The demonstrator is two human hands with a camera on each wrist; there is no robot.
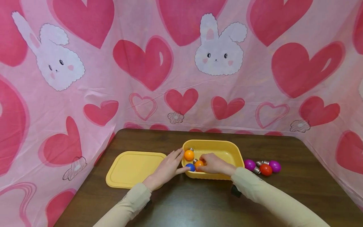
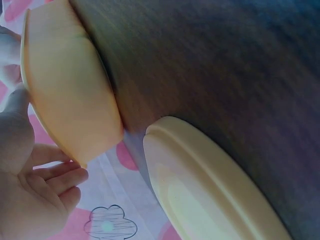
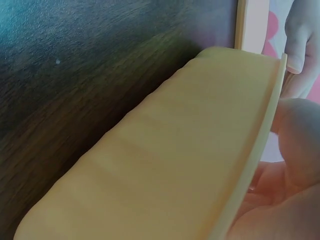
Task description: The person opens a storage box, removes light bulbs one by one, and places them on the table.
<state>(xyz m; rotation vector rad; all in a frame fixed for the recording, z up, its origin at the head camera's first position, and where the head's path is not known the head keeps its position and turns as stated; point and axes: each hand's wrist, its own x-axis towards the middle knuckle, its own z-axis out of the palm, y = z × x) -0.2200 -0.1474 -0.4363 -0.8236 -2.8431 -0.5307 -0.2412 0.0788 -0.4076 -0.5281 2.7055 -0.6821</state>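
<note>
A yellow plastic box [image 1: 224, 143] stands on the table, holding small light bulbs at its left end. Inside it, my right hand [image 1: 214, 164] pinches an orange light bulb [image 1: 199, 165]; in the right wrist view the box wall hides the fingertips. Beside that bulb lie a blue light bulb [image 1: 191, 167] and, farther back, another orange light bulb [image 1: 189, 155]. My left hand [image 1: 167, 167] touches the box's left end with its fingers extended. The left wrist view shows those fingers [image 2: 65, 180] against the rim and the thumb at the near side.
Left of the box lies its flat yellow lid [image 1: 133, 170], partly behind my left hand. To the right, on the dark wooden table [image 1: 198, 201], are a red bulb [image 1: 266, 169], a purple bulb [image 1: 249, 164] and another purple bulb [image 1: 274, 166]. A pink heart-print curtain [image 1: 181, 69] hangs behind.
</note>
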